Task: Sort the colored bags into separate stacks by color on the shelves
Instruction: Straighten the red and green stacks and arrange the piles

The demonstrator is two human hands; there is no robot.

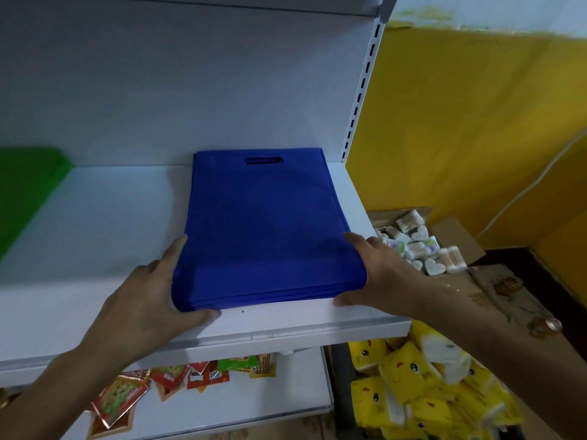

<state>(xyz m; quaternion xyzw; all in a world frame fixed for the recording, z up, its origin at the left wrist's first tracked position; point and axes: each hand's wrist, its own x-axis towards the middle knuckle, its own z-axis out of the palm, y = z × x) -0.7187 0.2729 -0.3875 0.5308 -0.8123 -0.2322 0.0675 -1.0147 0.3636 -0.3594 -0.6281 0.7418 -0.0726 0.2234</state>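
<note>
A stack of blue bags (263, 227) lies flat on the right part of the white shelf (95, 223), its cut-out handles towards the back wall. My left hand (149, 296) presses against the stack's near left corner with straight fingers, thumb along the front edge. My right hand (381, 274) presses against the near right corner in the same way. A stack of green bags (28, 185) lies at the shelf's far left, cut off by the frame's edge.
On the lower shelf (286, 392) lie several red and green snack packets (178, 379). To the right stand a cardboard box of cotton swabs (422, 242) and a pile of yellow tissue packs (422, 385). A yellow wall is behind them.
</note>
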